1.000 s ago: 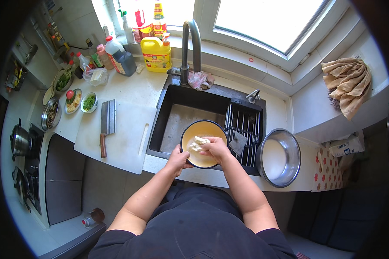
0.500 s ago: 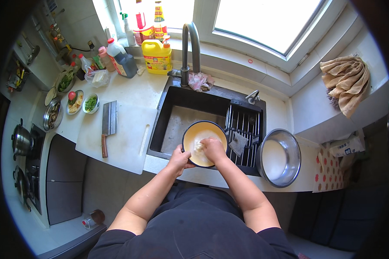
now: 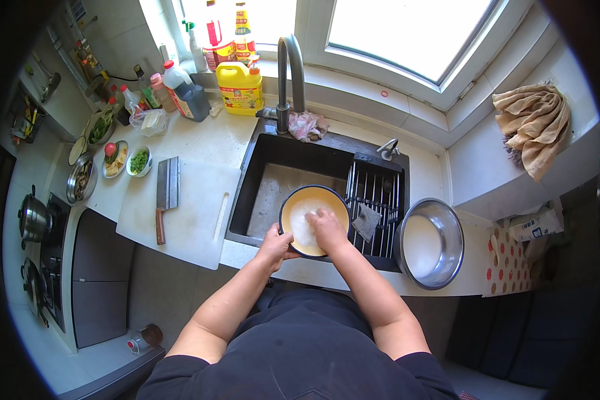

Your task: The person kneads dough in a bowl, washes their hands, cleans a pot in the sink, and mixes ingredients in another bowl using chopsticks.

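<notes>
A round bowl (image 3: 292, 202) with a yellow inside and a dark rim is held over the front edge of the sink. My left hand (image 3: 274, 247) grips its left side, thumb at the rim and fingers beneath. Inside lies something white and wet-looking (image 3: 301, 231); whether it is grains, powder or liquid I cannot tell. My right hand (image 3: 329, 230) reaches into the bowl from the right, its fingers somewhat apart and the tips down at the white contents. Below and behind the bowl is the black sink (image 3: 280, 157).
Right of the sink stands a steel basin (image 3: 451, 230) with whitish contents. A drying rack (image 3: 380, 183) holding a grey cloth (image 3: 367, 221) spans the sink's right side, under the faucet (image 3: 293, 73). At left, a cleaver (image 3: 169, 190) lies on a white cutting board (image 3: 203, 193), near small food dishes (image 3: 139, 162).
My right hand's fingers have shifted and loosened inside the bowl. White lumps seen at the fingertips before now look like a more even white patch. My left hand keeps its grip.
</notes>
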A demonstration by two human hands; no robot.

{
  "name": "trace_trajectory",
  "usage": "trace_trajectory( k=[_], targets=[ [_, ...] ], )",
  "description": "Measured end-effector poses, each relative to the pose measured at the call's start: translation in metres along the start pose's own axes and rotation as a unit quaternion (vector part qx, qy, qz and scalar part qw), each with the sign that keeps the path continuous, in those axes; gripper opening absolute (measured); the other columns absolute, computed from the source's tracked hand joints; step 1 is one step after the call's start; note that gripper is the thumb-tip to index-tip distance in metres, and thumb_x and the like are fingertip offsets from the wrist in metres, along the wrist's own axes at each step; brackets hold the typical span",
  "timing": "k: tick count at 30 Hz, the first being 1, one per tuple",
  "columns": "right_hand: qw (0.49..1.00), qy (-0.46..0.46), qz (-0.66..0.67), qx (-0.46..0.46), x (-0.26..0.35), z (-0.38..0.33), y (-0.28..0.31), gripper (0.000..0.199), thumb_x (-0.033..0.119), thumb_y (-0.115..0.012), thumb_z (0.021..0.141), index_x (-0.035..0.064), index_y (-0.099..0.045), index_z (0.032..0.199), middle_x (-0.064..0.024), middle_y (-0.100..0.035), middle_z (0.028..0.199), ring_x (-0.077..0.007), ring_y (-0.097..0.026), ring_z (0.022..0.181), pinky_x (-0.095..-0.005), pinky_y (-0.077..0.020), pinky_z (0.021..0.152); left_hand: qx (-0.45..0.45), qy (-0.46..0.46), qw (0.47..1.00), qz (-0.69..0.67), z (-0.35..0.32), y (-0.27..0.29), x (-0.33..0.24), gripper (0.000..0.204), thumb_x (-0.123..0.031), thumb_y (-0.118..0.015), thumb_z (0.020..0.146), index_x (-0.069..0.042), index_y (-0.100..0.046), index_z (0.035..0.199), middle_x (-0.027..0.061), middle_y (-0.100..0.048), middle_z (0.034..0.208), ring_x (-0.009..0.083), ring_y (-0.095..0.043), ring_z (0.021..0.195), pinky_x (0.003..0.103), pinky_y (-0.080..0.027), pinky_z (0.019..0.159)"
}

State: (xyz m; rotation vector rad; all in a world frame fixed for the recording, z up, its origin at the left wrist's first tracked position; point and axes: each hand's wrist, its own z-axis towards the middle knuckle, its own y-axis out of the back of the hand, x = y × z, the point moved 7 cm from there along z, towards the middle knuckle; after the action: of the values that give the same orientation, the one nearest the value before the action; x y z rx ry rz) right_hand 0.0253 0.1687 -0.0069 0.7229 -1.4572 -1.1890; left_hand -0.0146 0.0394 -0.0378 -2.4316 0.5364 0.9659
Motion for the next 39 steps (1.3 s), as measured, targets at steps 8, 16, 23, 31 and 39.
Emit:
trace_trajectory(
  k=[8, 16, 23, 31, 39],
  targets=[
    [0.965, -0.169, 0.199, 0.029, -0.034, 0.000, -0.009, 0.027, 0.004, -0.062, 0.065, 0.0075, -0.071, 0.090, -0.0195, -0.065, 0.090, -0.0302, -0.064, 0.086, -0.0350, -0.0496, 0.080, 0.002, 0.010, 1.000, 0.010, 0.003, 0.003, 0.006, 0.045, -0.003, -0.044, 0.076, -0.005, -0.034, 0.120, 0.0152, -0.055, 0.103, 0.0274, -0.064, 0.081, 0.040, -0.056, 0.067],
    [0.959, -0.124, 0.251, 0.032, -0.022, -0.007, 0.022, 0.036, 0.009, -0.065, 0.067, 0.0088, -0.067, 0.103, -0.0169, -0.065, 0.099, -0.0294, -0.063, 0.088, -0.0346, -0.0493, 0.081, 0.051, -0.004, 0.999, -0.006, 0.005, -0.005, -0.007, 0.045, -0.001, -0.043, 0.076, -0.004, -0.034, 0.119, 0.0158, -0.054, 0.106, 0.0284, -0.064, 0.084, 0.041, -0.056, 0.068],
    [0.983, -0.143, 0.115, 0.001, -0.005, -0.009, 0.027, 0.032, 0.022, -0.070, 0.068, 0.0098, -0.068, 0.099, -0.0148, -0.061, 0.101, -0.0307, -0.059, 0.094, -0.0370, -0.0467, 0.084, 0.096, 0.002, 0.995, 0.026, 0.009, -0.011, -0.019, 0.044, 0.001, -0.042, 0.076, -0.003, -0.034, 0.119, 0.0176, -0.052, 0.108, 0.0311, -0.064, 0.086, 0.042, -0.057, 0.067],
    [0.953, -0.230, 0.171, -0.093, -0.023, -0.020, -0.002, 0.024, 0.004, -0.061, 0.066, 0.0090, -0.072, 0.087, -0.0166, -0.066, 0.082, -0.0301, -0.064, 0.077, -0.0362, -0.0498, 0.075, 0.146, 0.039, 0.987, 0.054, 0.012, -0.017, -0.020, 0.046, 0.001, -0.044, 0.076, -0.003, -0.032, 0.121, 0.0174, -0.051, 0.110, 0.0328, -0.063, 0.089, 0.045, -0.056, 0.073],
    [0.914, -0.264, 0.306, -0.043, -0.040, -0.039, 0.046, 0.029, 0.006, -0.058, 0.069, 0.0101, -0.070, 0.095, -0.0162, -0.066, 0.083, -0.0286, -0.065, 0.077, -0.0346, -0.0505, 0.074, 0.157, 0.039, 0.984, 0.078, 0.017, -0.039, -0.018, 0.046, 0.001, -0.044, 0.075, -0.004, -0.033, 0.119, 0.0169, -0.052, 0.107, 0.0311, -0.063, 0.089, 0.045, -0.056, 0.072]
  ],
)
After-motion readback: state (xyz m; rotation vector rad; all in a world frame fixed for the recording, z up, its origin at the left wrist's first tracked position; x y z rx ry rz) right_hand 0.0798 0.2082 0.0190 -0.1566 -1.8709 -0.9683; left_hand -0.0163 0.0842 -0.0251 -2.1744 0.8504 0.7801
